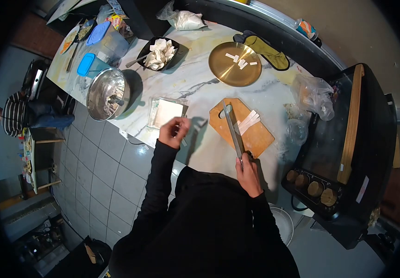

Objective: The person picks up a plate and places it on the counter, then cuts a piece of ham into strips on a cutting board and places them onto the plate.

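Observation:
My right hand [249, 175] grips the handle of a long-bladed knife [235, 129]. Its blade lies across the wooden cutting board [221, 121], beside several pale, thin strips [249, 121]. My left hand [174, 132] is raised at the near edge of an opened clear package holding a stack of white square sheets [169, 112]. Its fingers are loosely curled and apart, and I see nothing between them. Behind the board, a round gold-coloured tray [223, 69] bears several short white pieces [241, 63].
On the left stand a metal bowl [93, 99] with floury contents, a blue-lidded container [87, 65] and a black bowl of crumpled white pieces [160, 53]. A black toaster oven [325, 139] and plastic bags [315, 95] are at right. Another person [21, 111] is at far left.

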### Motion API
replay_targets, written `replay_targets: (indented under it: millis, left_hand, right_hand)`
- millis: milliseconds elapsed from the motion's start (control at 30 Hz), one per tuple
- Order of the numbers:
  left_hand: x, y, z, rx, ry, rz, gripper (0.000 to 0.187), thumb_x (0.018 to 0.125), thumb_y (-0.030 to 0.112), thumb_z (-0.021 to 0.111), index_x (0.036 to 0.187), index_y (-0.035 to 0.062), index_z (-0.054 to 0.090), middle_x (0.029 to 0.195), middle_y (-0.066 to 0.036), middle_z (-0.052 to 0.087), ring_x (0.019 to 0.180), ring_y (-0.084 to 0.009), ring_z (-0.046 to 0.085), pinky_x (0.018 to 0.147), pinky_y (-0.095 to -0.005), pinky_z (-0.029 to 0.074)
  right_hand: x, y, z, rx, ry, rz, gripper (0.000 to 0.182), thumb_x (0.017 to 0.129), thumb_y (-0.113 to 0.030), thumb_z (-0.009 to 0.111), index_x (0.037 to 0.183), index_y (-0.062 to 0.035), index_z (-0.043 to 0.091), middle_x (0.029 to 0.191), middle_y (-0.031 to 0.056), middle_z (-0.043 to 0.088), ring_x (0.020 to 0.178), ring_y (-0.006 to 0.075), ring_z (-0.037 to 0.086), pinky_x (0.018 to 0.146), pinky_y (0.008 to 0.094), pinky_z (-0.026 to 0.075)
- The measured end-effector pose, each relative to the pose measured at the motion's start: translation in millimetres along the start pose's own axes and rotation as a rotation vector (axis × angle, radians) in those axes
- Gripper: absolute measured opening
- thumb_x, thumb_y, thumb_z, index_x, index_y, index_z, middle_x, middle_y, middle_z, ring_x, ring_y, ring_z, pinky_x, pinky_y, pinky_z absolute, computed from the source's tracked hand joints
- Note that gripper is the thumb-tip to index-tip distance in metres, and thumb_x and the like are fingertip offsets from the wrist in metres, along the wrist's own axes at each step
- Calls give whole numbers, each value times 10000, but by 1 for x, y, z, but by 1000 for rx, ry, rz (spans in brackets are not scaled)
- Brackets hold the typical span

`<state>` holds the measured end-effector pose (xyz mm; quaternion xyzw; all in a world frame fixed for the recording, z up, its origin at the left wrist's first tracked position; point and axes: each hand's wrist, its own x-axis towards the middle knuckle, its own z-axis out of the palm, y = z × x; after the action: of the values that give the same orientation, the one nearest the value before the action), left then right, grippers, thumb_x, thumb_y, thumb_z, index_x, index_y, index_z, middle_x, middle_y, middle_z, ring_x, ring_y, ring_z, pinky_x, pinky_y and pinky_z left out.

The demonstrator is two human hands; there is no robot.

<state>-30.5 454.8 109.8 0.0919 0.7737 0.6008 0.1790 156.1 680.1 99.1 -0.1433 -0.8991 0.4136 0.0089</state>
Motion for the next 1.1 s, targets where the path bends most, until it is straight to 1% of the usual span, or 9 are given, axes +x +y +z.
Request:
replay_targets:
  millis: [33,100,200,467,667,733,833,1067,1100]
  left_hand:
    - [-5,0,-1,2,-3,2,234,898,217,639,1049,37,651,939,-86,648,700,-184,627,643,-321,495]
    - [-14,-2,-5,542,-88,40,237,824,109,687,1055,62,670,1001,-103,673,708,-209,678,645,-344,525]
    - [-28,-12,2,703,13,87,353,748,125,767,1089,116,677,1009,-69,675,721,-213,701,661,-363,540]
    - [-35,-26,6,756,75,67,218,745,172,745,954,121,706,923,-51,667,821,-298,660,684,-393,534]
    - [-32,-42,5,726,113,271,187,747,173,751,912,110,691,824,-48,648,794,-289,646,665,-395,524]
    - [-30,-42,7,702,132,301,179,757,156,772,910,103,696,846,-92,658,772,-322,646,665,-419,503]
    - [-28,-42,11,678,82,214,142,759,186,775,846,101,700,831,-45,641,739,-290,646,638,-384,513]
    - [-28,-37,17,635,59,212,141,750,140,781,863,96,710,854,-55,646,747,-290,658,635,-377,518]
    - [-28,-36,14,592,27,269,140,746,121,778,864,93,709,859,-58,650,755,-290,660,638,-373,519]
  right_hand:
    - [0,1,1,1,4,1,141,961,-133,543,997,-12,481,749,245,588,719,467,571,606,539,407]
    - [0,3,1,44,27,-15,140,961,-133,543,981,-11,477,731,246,584,709,468,569,603,537,408]
    - [-1,5,-1,61,5,25,144,963,-139,538,978,-9,479,749,241,590,716,470,570,613,534,409]
    - [-3,20,1,89,74,105,179,962,-172,544,1004,-5,495,797,228,610,763,457,583,644,517,415]
    - [2,22,-8,177,118,143,200,975,-204,521,993,-7,491,845,217,622,817,455,582,711,510,417]
    - [4,22,-7,166,143,129,200,976,-204,517,986,-7,489,850,214,623,827,453,582,723,511,414]
    - [5,22,-8,198,166,118,188,974,-193,517,977,-7,486,839,210,620,822,447,583,718,510,414]
    - [2,16,-11,235,181,134,169,963,-157,540,927,-1,485,759,213,604,735,440,596,624,486,431]
    - [1,17,-11,247,197,119,165,961,-148,545,915,-1,485,739,214,599,712,440,597,601,480,432]
